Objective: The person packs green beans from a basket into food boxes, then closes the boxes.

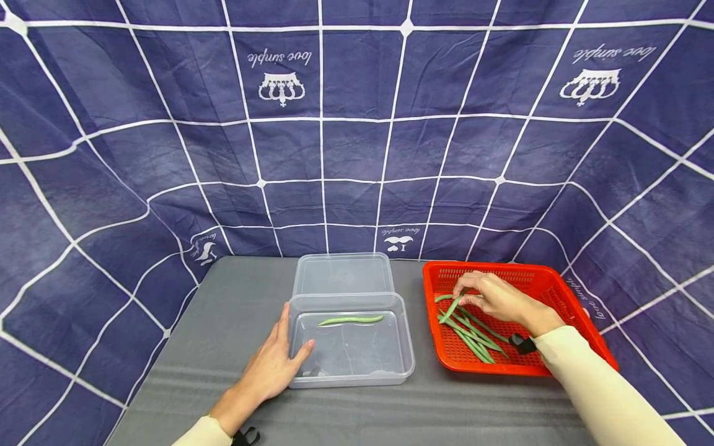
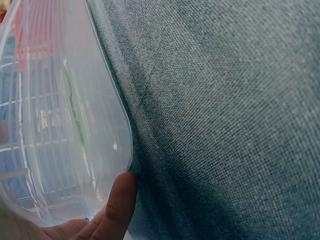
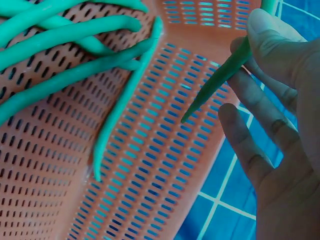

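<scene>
**Green Bean (image 3: 220, 77) Pinched at the Red Basket (image 1: 485, 368)**

At left on a grey-covered table (image 1: 195, 322), a person's left hand (image 1: 273, 365) rests against the nine o'clock side of a clear container (image 1: 357, 356), fingers extended along the outside, thumb over the rim. Inside lies a lone bean (image 1: 350, 320), toward the twelve o'clock wall, its long axis running roughly from nine to three. What looks like a clear lid (image 1: 341, 272) lies just beyond, at twelve o'clock from the container.

At right, the person's right hand (image 1: 499, 297) is over the perforated basket, thumb and forefinger closed on the green bean, the other fingers loosely apart. In the head view that bean slants from one o'clock to seven, its free end below the fingertips. The relation that appears to count: the container sits between eight and nine o'clock from the pinched bean, across a strip of grey table — the right hand has the bean, the left is nearer the container.

Within the basket, a loose bundle of beans (image 3: 75, 35) lies toward the nine o'clock side, most slanting from ten to four. The right wrist view shows the held bean's visible tip apart from them.
</scene>
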A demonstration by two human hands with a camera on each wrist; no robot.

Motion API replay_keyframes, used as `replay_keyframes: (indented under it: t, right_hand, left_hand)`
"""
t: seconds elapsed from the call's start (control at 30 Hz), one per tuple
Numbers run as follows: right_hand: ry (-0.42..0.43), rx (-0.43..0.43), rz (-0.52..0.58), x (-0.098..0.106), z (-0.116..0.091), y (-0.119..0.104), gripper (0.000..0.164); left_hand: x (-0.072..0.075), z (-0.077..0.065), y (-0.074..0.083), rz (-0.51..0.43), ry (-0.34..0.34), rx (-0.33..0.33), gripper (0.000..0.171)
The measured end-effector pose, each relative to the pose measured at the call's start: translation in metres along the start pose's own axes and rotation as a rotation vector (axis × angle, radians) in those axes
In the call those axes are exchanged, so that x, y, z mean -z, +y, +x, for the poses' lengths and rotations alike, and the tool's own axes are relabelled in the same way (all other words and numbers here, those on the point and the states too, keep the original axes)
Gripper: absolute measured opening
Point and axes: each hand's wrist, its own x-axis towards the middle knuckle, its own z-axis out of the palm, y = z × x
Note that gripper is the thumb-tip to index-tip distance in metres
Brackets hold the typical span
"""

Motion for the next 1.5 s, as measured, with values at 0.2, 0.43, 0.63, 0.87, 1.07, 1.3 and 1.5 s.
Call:
replay_keyframes:
  t: [0.2, 0.43, 0.63, 0.87, 1.07, 1.3, 1.5]
  right_hand:
    - [0.011, -0.016, 0.007, 0.005, 0.007, -0.007, 0.029]
    - [0.018, -0.042, 0.006, 0.009, 0.015, -0.02, 0.025]
    - [0.017, -0.037, 0.011, 0.012, 0.022, -0.033, 0.022]
    - [-0.011, -0.059, 0.002, 0.012, 0.037, -0.051, 0.018]
    - [0.017, -0.026, -0.045, 0.008, 0.051, -0.067, 0.017]
    - [0.027, -0.007, -0.09, 0.002, 0.067, -0.081, 0.014]
    - [0.033, 0.025, -0.109, -0.003, 0.08, -0.093, 0.015]
  left_hand:
    - [0.0, 0.0, 0.0, 0.001, 0.005, -0.003, 0.111]
    - [0.0, 0.0, 0.001, 0.005, 0.001, -0.003, 0.111]
    - [-0.001, 0.0, 0.002, 0.005, 0.0, -0.008, 0.111]
    - [-0.001, -0.001, 0.002, 0.004, 0.007, -0.008, 0.111]
    - [0.001, -0.002, 0.002, 0.006, 0.001, -0.001, 0.11]
    - [0.001, -0.002, 0.002, 0.002, -0.004, 0.002, 0.111]
    - [0.001, -0.001, 0.002, 0.0, -0.006, 0.0, 0.111]
